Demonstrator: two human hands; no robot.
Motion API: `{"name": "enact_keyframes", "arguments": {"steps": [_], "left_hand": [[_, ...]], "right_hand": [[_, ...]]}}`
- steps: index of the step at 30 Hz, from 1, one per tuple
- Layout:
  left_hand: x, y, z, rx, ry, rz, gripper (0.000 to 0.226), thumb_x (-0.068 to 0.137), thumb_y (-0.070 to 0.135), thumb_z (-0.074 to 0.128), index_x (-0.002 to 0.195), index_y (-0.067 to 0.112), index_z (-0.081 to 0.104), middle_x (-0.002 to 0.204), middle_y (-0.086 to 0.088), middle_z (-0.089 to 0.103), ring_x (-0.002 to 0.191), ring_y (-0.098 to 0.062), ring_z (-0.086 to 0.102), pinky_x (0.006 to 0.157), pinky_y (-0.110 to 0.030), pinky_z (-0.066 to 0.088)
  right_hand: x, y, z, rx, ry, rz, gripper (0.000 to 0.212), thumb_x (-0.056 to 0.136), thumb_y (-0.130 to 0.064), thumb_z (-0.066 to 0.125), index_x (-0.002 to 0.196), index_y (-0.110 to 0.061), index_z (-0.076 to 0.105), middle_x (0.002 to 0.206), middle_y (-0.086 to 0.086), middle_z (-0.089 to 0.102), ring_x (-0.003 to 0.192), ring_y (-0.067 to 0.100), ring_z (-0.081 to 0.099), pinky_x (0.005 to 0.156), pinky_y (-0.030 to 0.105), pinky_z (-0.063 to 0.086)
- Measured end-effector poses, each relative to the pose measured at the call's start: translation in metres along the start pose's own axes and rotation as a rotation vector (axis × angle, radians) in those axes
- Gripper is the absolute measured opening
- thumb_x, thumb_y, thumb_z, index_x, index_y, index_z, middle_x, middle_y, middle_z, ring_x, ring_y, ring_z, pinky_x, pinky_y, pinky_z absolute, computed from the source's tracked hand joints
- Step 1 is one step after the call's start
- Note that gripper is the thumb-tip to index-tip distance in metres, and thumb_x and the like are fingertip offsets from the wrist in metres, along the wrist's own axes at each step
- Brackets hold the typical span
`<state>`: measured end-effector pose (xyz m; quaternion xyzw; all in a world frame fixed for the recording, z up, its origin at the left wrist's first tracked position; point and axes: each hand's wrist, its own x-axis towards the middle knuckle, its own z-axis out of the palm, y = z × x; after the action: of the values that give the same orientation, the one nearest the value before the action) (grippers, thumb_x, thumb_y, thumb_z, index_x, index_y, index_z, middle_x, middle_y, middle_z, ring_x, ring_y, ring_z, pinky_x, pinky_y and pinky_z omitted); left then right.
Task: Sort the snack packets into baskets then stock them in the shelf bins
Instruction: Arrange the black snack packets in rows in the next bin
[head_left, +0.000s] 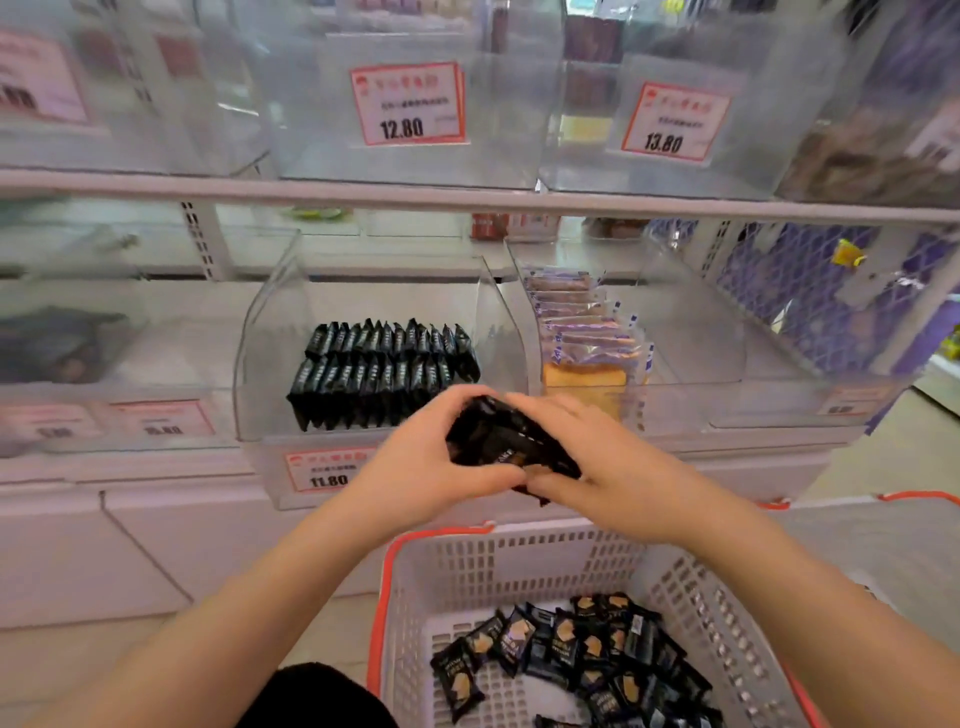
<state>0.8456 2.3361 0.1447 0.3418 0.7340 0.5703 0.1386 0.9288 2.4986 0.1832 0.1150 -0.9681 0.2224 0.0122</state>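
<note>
Stocking partly done: two rows standing in clear bin (270, 364). Black packets (506, 441) gripped by left hand (426, 462) and right hand (587, 462); more remaining in basket (519, 561).

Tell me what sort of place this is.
Most likely a snack shop aisle: clear shelf bins with a price tag on the front, rows of black packets, and a restocking basket.

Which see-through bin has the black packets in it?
The clear plastic bin with the 11.80 price tag, holding upright black snack packets; its right-hand neighbour holds cake slices.

Clear bins (260, 364) on white shelf (467, 200)
</note>
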Motion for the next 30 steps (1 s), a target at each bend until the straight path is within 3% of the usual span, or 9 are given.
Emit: {"name": "enact_keyframes", "arguments": {"steps": [2,4,7,11,15,21,26,28,30], "left_hand": [[0.009,0.002,-0.016,-0.106,0.029,-0.009,0.052,0.058,0.039,0.077,0.104,0.037,0.052,0.104,0.008,0.068,0.096,-0.003,0.064,0.086,-0.022,0.050],[0.020,0.002,-0.032,-0.196,0.114,-0.007,0.029,0.079,0.029,0.070,0.102,0.033,0.052,0.098,0.009,0.069,0.087,0.001,0.064,0.079,-0.020,0.051],[0.044,-0.003,-0.060,0.082,0.236,-0.080,0.003,0.090,0.032,0.055,0.092,0.034,0.055,0.091,0.013,0.065,0.081,-0.002,0.062,0.076,-0.024,0.048],[0.080,-0.021,-0.083,0.789,-0.016,-0.118,0.023,0.085,0.032,0.057,0.102,0.017,0.059,0.100,0.004,0.063,0.090,-0.014,0.056,0.078,-0.027,0.044],[0.106,-0.041,-0.083,1.087,-0.190,-0.123,0.037,0.085,0.032,0.057,0.115,0.010,0.054,0.116,-0.008,0.058,0.107,-0.026,0.054,0.088,-0.038,0.048],[0.128,-0.064,-0.076,1.159,-0.303,-0.135,0.058,0.078,0.049,0.065,0.117,0.010,0.049,0.120,-0.008,0.050,0.112,-0.028,0.050,0.086,-0.040,0.045],[0.132,-0.072,-0.072,1.210,-0.331,-0.116,0.060,0.080,0.050,0.063,0.121,0.010,0.044,0.122,-0.009,0.046,0.115,-0.028,0.046,0.085,-0.041,0.044],[0.132,-0.072,-0.073,1.225,-0.335,-0.102,0.059,0.081,0.048,0.063,0.122,0.010,0.043,0.123,-0.009,0.046,0.116,-0.029,0.046,0.084,-0.042,0.045],[0.132,-0.072,-0.074,1.235,-0.336,-0.090,0.056,0.082,0.046,0.063,0.122,0.010,0.043,0.123,-0.008,0.045,0.115,-0.028,0.046,0.084,-0.042,0.046]], "right_hand": [[0.013,-0.011,-0.014,0.043,0.110,-0.028,0.042,0.085,-0.024,0.063,0.125,-0.020,0.052,0.105,-0.004,0.062,0.093,0.005,0.052,0.081,0.021,0.043],[0.029,-0.017,-0.024,0.050,0.244,0.057,0.025,0.080,-0.031,0.061,0.104,-0.021,0.058,0.085,-0.006,0.063,0.076,0.009,0.056,0.068,0.028,0.045],[0.061,-0.024,-0.026,-0.079,0.352,0.243,0.025,0.081,-0.042,0.057,0.094,-0.021,0.052,0.085,-0.002,0.058,0.077,0.018,0.056,0.065,0.030,0.043],[0.112,-0.028,0.001,-0.433,0.178,0.371,0.044,0.088,-0.033,0.056,0.117,-0.006,0.040,0.113,0.014,0.052,0.102,0.031,0.055,0.073,0.034,0.040],[0.151,-0.016,0.030,-0.496,0.039,0.584,0.044,0.087,-0.011,0.055,0.125,-0.002,0.035,0.124,0.020,0.048,0.114,0.034,0.051,0.084,0.036,0.046],[0.180,0.004,0.057,-0.702,-0.096,0.604,0.044,0.094,-0.004,0.039,0.136,0.006,0.028,0.135,0.026,0.035,0.120,0.035,0.046,0.091,0.035,0.045],[0.188,0.014,0.060,-0.783,-0.278,0.572,0.049,0.096,-0.025,0.042,0.138,0.000,0.034,0.136,0.018,0.037,0.123,0.031,0.040,0.097,0.034,0.038],[0.187,0.018,0.053,-0.711,-0.357,0.511,0.074,0.088,-0.044,0.057,0.139,0.001,0.029,0.137,0.017,0.035,0.127,0.031,0.037,0.101,0.037,0.036],[0.183,0.019,0.044,-0.630,-0.425,0.465,0.093,0.075,-0.046,0.073,0.138,0.002,0.025,0.135,0.017,0.033,0.125,0.033,0.039,0.100,0.041,0.039]]}}
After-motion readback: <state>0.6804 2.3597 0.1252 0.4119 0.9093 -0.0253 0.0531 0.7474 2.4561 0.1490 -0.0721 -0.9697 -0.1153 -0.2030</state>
